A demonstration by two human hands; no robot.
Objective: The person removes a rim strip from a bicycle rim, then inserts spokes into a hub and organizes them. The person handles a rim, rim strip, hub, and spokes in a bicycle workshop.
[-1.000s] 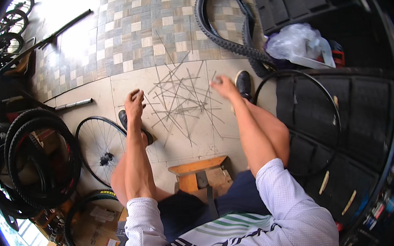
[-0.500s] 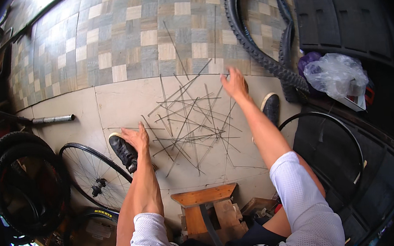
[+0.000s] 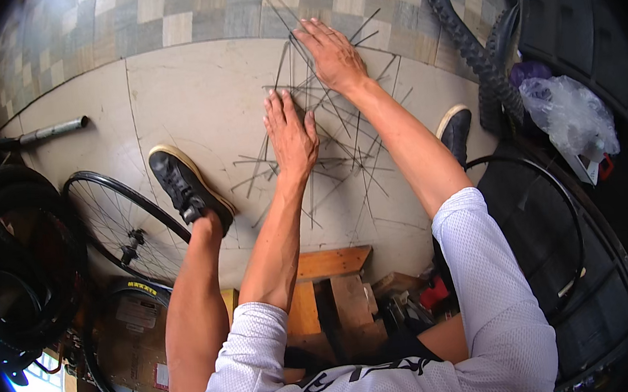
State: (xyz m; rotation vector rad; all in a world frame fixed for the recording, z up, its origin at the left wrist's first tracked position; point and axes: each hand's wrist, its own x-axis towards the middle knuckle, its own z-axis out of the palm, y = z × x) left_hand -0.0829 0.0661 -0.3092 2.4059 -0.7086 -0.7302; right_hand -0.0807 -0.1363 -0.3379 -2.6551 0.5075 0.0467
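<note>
Thin dark bicycle spokes (image 3: pixel 360 155) lie crisscrossed in a loose heap on the pale floor between my feet. My left hand (image 3: pixel 291 137) rests palm down over the left side of the heap, its fingers stretched forward and the thumb apart. Farther off and to the right, my right hand (image 3: pixel 333 54) is spread flat over the far ends of the spokes, where the tiles meet the patterned floor. Neither hand is closed round a spoke. Both palms face down, so what lies under them is hidden.
A spoked wheel (image 3: pixel 133 245) and stacked tyres (image 3: pixel 10 178) stand at left, below a metal tube (image 3: pixel 54 131). At right are a knobbly tyre (image 3: pixel 456 30), a clear plastic bag (image 3: pixel 570 114) and a bare rim (image 3: pixel 564 196). A wooden stool (image 3: pixel 335 261) is close to me.
My left hand has moved right, from beside my left shoe onto the spokes. My right hand has swung inward and left. The spokes look more drawn together, and the view has shifted.
</note>
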